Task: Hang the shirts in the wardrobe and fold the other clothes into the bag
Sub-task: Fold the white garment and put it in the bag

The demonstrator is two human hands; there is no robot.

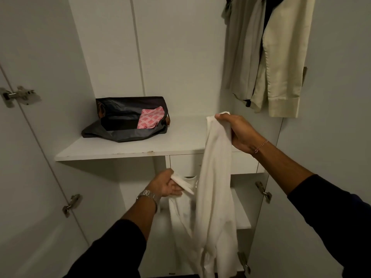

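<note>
Right hand (239,133) grips the limp white cotton garment (214,197) right of the dark nylon bag (124,121); left hand (166,185) pinches a lower edge. Best to spread it flat before folding.

Dark long sleeves (112,249), metal wristwatch (147,195), thin pink bracelet (261,147).

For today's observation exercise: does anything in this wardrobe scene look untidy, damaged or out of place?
The dark bag lies slumped and open on the shelf, with a pink patterned cloth bunched inside rather than folded flat. The shelf's front edge shows small chips. The white garment hangs limp between the left hand and right hand.
</note>
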